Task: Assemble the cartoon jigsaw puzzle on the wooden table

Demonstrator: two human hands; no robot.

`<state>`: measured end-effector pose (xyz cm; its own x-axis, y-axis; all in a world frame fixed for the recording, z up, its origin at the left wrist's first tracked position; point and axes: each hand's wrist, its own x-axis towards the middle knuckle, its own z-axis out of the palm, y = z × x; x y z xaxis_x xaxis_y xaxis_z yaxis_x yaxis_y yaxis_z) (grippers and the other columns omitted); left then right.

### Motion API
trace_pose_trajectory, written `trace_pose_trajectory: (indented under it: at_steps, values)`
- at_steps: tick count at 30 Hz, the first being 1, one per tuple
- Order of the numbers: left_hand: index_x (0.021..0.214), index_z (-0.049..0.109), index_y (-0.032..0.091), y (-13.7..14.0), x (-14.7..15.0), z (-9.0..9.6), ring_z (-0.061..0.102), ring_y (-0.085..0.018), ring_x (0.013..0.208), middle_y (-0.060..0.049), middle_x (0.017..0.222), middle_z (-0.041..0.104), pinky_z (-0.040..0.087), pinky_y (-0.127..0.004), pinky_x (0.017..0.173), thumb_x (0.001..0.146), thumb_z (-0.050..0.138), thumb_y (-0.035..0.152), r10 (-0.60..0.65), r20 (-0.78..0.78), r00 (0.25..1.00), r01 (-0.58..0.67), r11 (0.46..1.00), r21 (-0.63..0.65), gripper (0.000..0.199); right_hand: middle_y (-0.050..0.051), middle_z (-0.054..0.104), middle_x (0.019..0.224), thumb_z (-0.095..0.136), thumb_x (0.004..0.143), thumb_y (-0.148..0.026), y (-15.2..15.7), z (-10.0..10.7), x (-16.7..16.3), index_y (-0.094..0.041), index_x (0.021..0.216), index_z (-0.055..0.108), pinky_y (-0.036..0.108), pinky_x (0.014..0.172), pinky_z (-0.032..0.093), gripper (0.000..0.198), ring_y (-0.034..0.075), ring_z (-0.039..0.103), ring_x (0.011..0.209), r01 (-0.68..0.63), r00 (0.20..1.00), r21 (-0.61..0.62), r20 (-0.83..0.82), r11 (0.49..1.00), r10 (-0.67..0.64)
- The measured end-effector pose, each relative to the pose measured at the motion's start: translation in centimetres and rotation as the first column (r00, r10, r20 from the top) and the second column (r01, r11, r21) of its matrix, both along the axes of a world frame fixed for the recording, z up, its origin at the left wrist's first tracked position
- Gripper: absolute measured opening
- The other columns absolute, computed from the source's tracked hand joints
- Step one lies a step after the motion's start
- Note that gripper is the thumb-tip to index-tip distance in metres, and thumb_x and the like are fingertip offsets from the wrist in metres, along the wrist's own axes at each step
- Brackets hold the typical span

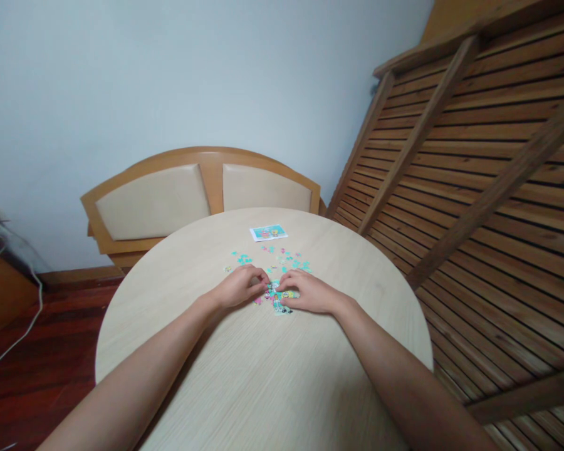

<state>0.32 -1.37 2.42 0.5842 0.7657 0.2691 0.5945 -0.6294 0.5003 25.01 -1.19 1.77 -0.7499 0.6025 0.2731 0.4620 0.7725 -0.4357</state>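
Note:
A partly joined jigsaw puzzle with yellow, white and teal cartoon figures lies flat near the middle of the round table. My left hand is at its left edge, thumb and forefinger pinched on what looks like a small puzzle piece, mostly hidden by the fingertips. From the right, my right hand rests over the joined part, its thumb and fingers apart and touching it. Loose teal puzzle pieces lie beyond my left hand, and more loose pieces lie beyond the right. A pink piece sits beside the left thumb.
A picture card or leaflet lies at the far side of the pale wooden table. Behind stands a padded headboard against the wall. A slatted wooden frame leans close on the right. A white cable hangs at left.

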Motion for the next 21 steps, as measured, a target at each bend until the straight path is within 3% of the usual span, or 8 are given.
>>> trace_pose_trajectory:
  at_steps: [21]
  values:
    - [0.096,0.073,0.020,0.48,-0.29,-0.28,0.064,-0.019,0.087,-0.005,0.091,0.074,0.045,-0.029,0.082,0.090,0.061,0.028,-0.011,-0.104,0.994,0.018,0.997,0.071,0.016,0.008,0.068,0.106,0.071,0.084,-0.033,-0.11,0.17,-0.03,-0.021,0.105,0.073,0.037,0.095,0.045,0.025,0.023,0.060,0.104,0.004,1.000,-0.006,-0.016,1.000,-0.004]
